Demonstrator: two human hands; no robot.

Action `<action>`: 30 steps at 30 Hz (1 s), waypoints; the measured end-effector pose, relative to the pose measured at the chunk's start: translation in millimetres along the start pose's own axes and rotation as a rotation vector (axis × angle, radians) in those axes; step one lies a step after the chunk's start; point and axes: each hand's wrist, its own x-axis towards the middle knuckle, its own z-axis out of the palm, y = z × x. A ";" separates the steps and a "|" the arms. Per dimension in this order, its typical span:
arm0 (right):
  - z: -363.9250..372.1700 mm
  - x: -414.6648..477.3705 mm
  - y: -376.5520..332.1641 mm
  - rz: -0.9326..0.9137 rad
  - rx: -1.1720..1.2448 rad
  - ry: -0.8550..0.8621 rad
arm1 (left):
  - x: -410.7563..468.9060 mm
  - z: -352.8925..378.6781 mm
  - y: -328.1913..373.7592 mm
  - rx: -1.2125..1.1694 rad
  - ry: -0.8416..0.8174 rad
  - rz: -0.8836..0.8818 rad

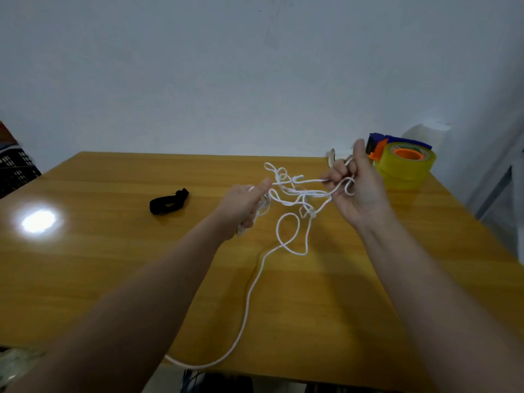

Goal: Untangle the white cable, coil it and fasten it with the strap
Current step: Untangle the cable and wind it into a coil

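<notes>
While both hands work above the far half of the wooden table [113, 279], the white cable [286, 191] is stretched between them in a loose tangle. Left hand [245, 204]: fist closed around a gathered bunch of cable, thumb pressing one strand that runs right. Right hand [355, 191]: raised, palm toward the camera, fingers curled and pinching strands, with a small loop draped just beside the palm; thumb upright. Between the hands several loops cross and twist; a knot-like cluster hangs just below the middle, and one larger loop droops toward the tabletop. From there a single free length runs toward the near edge, curving left and passing under the left forearm, so the cable's long axis runs far-to-near, with the tangle at the far end. Its tip is hidden. Judgement: untangling is in hand; coiling has not begun. Next move likely calls for drawing the hands apart gently and feeding the free length back through the crossed loops, not pulling the cluster tight. The black strap [168, 201] lies untouched left of the hands, well apart. A tape dispenser [402, 163] with a yellow roll stands far right, behind the right hand.
</notes>
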 end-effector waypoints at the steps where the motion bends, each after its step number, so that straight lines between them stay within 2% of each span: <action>1: -1.7 0.9 -3.3 -0.026 0.006 0.063 | 1.3 -3.5 1.7 0.024 0.025 0.020; 5: -15.6 5.4 -13.6 -0.137 -0.076 0.274 | 1.0 -6.0 9.4 -0.006 -0.007 0.065; 6: -18.7 6.7 -11.2 -0.157 -0.191 0.287 | -2.2 -2.1 13.8 -0.091 -0.062 0.053; 9: -29.5 11.0 -2.7 -0.257 -0.808 0.215 | -11.2 3.7 38.3 -0.460 -0.284 -0.007; 12: -46.2 15.3 -4.6 -0.379 -1.245 0.094 | -15.8 -11.6 66.0 -0.656 -0.299 0.037; 14: -55.3 18.2 -4.9 -0.355 -1.488 0.065 | -22.0 -12.8 77.5 -0.631 -0.296 0.054; 16: -56.2 18.6 -3.5 -0.256 -1.592 0.083 | -28.9 -1.4 83.6 -0.571 -0.315 0.069; 19: -46.7 12.5 0.8 -0.104 -1.795 0.082 | -31.2 17.1 90.9 -0.639 -0.385 0.100; 21: -34.6 1.7 7.6 -0.018 -2.136 -0.079 | -25.6 20.2 96.0 -0.671 -0.389 0.123; 23: -21.9 -13.0 19.9 0.005 -2.406 -0.385 | -14.9 21.1 96.2 -0.563 -0.333 0.164; 24: -16.2 -21.4 26.0 0.006 -2.466 -0.531 | -7.6 21.7 92.5 -0.495 -0.282 0.180; 27: -7.4 -38.5 32.2 -0.060 -2.433 -0.761 | 9.2 22.2 79.3 -0.387 -0.088 0.164; 30: -7.8 -43.7 24.3 -0.154 -2.348 -0.824 | 25.0 13.7 67.8 -0.308 0.108 0.154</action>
